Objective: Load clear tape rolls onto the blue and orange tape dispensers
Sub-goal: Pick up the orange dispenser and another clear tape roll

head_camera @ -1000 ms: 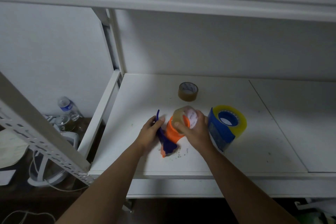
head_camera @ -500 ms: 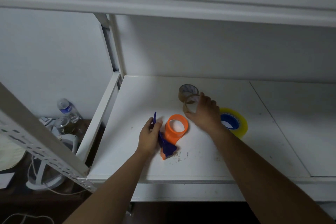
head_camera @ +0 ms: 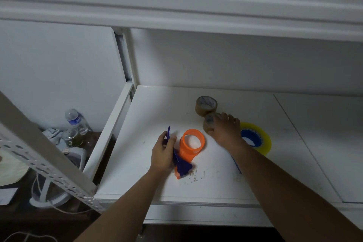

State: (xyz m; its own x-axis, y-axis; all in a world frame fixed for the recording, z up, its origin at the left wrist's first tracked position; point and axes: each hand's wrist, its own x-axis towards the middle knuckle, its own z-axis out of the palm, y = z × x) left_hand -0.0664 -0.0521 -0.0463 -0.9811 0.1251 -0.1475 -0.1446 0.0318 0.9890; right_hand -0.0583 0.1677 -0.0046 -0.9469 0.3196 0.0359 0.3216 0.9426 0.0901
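Left hand (head_camera: 164,153) gripping orange dispenser (head_camera: 191,146) mid-shelf, right hand (head_camera: 224,130) gripping clear roll (head_camera: 209,124): light, stiff, slick; best pinched across rim.

Left hand (head_camera: 162,153) curled in a grip; right hand (head_camera: 225,133) reaches forward, fingers down.

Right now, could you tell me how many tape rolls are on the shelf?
3: a brown roll at the back, a small roll under the right hand, and a yellowish roll on the blue dispenser.

Dispenser (head_camera: 191,144) left of tape roll (head_camera: 210,124)
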